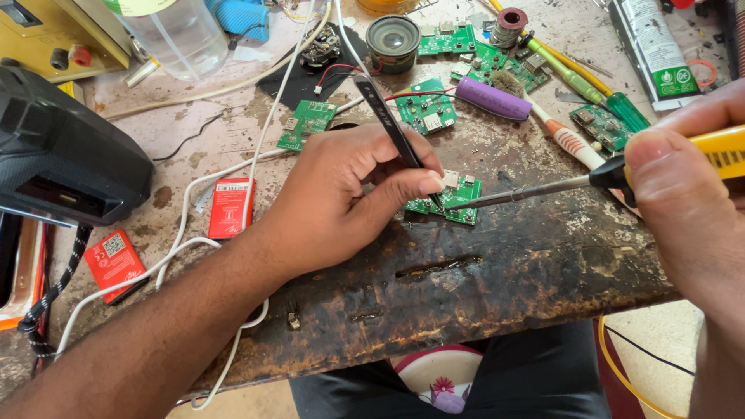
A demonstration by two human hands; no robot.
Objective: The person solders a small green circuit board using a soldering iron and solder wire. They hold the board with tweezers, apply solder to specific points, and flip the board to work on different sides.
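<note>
Left hand [341, 198] reaches in from the lower left and rests on the worn tabletop [512, 271], its thumb and fingers pinched together on a pair of black tweezers [388, 116]. The tweezers slant up and away from the hand, and their tips come down on a small green circuit board [458, 200] that lies flat near the middle of the tabletop, just beside the thumb.

Further left, a black case [62, 155] sits at the edge, with two small red packets [230, 206] [115, 264] near it and a white cable [186, 248] looping past the forearm. Behind the left hand lie several more green boards [307, 122], a clear plastic jar [178, 35] and a small round speaker [393, 43] with red and black wires.

To the right of the small green circuit board, the metal tip of a soldering iron [535, 190] reaches the board's edge, close to the tweezer tips. The right hand [683, 202] comes in from the right side and is closed around the soldering iron's yellow handle, thumb laid along the top.

Behind that hand, a purple cylindrical battery cell [493, 98], a green-handled screwdriver [590, 85], a spool of solder wire [510, 23] and a white tube [652, 46] lie scattered on the tabletop.
</note>
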